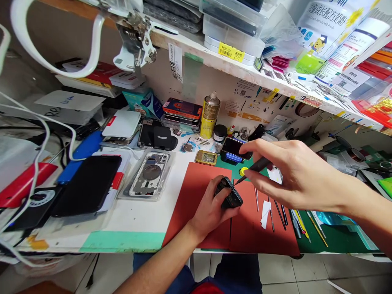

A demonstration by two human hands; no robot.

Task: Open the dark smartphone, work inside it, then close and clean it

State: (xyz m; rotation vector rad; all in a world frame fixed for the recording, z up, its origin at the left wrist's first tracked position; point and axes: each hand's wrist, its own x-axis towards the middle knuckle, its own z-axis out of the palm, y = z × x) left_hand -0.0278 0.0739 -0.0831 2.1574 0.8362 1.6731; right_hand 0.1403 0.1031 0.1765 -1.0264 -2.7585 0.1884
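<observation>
My left hand (216,204) is wrapped round a dark smartphone (235,199), holding it tilted above the red-brown mat (196,183). Its fingers and thumb cover much of the phone. In my right hand (290,171) is a black screwdriver (260,164), pinched between thumb and fingers. The thin tip of the screwdriver meets the phone's upper edge, though exact contact is too small to make out. Just behind the hands, another phone (229,147) leans on a blue holder (232,157). A round yellow piece (243,171) lies by the screwdriver.
Left of the mat lie an opened phone housing (150,173) in a clear tray and a large black phone (88,185). Tweezers and slim tools (280,214) lie at right. A spray can (210,114) stands behind. An overhanging shelf (190,51) crosses above the bench.
</observation>
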